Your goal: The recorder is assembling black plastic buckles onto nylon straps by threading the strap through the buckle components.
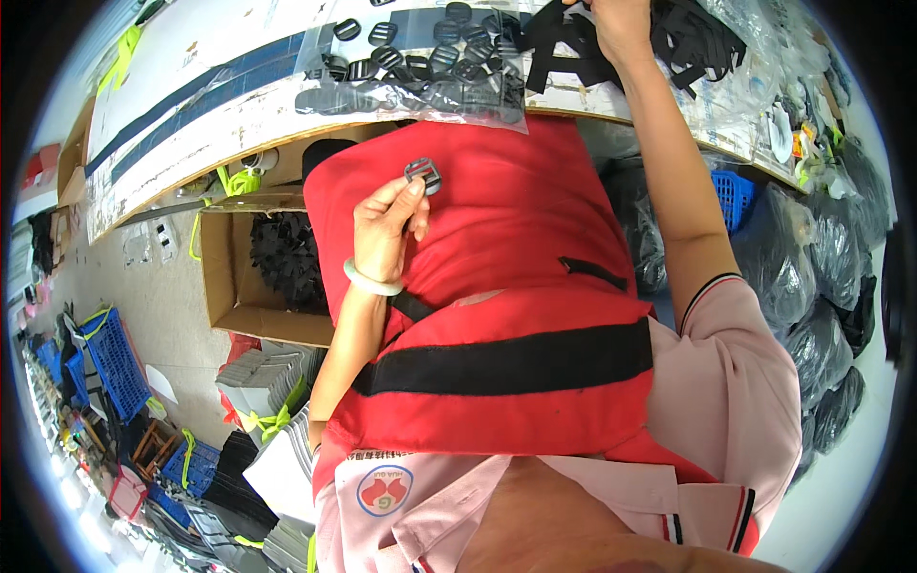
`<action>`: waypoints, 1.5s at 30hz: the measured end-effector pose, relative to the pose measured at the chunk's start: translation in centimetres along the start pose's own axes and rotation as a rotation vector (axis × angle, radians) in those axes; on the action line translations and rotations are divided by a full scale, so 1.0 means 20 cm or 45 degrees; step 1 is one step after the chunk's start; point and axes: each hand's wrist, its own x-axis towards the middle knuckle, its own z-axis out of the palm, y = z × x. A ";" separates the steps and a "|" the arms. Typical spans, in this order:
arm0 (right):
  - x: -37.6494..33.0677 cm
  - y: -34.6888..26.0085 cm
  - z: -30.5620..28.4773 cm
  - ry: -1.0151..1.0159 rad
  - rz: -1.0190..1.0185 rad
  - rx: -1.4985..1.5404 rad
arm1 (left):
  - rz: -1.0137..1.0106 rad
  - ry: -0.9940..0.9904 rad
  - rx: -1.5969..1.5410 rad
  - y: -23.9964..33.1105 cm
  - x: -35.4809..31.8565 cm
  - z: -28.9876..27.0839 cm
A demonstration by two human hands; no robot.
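Observation:
My left hand [387, 215], with a pale bangle at its wrist, pinches a black plastic slider buckle [423, 176] between thumb and fingers. It holds the buckle above the red apron [478, 248] on my lap. My right hand [623, 24] reaches far forward over the worktable to a pile of short black webbing straps [573, 57]. Its fingers are mostly cut off by the upper edge, so their grip is hidden. Between the two hands, on the table, lies a clear plastic bag [506, 110] with many black slider buckles [444, 57] on it.
The worktable's front edge [287, 134] crosses just ahead of my lap. A cardboard box [224, 277] of black pieces stands below at the left, near grey stacked sheets [263, 382]. Blue crates [115, 363] stand farther left. Dark filled plastic bags [778, 248] and a blue basket [732, 199] are at the right.

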 end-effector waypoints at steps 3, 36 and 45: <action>0.00 0.00 0.05 0.007 -0.107 0.217 | 0.078 0.021 0.026 0.03 0.01 0.04; -0.87 0.01 0.52 -0.777 0.949 0.385 | 0.362 0.174 0.108 0.05 -0.05 -0.07; -0.89 -0.11 0.57 -0.670 0.360 0.102 | 0.296 0.280 -0.038 0.05 -0.04 -0.03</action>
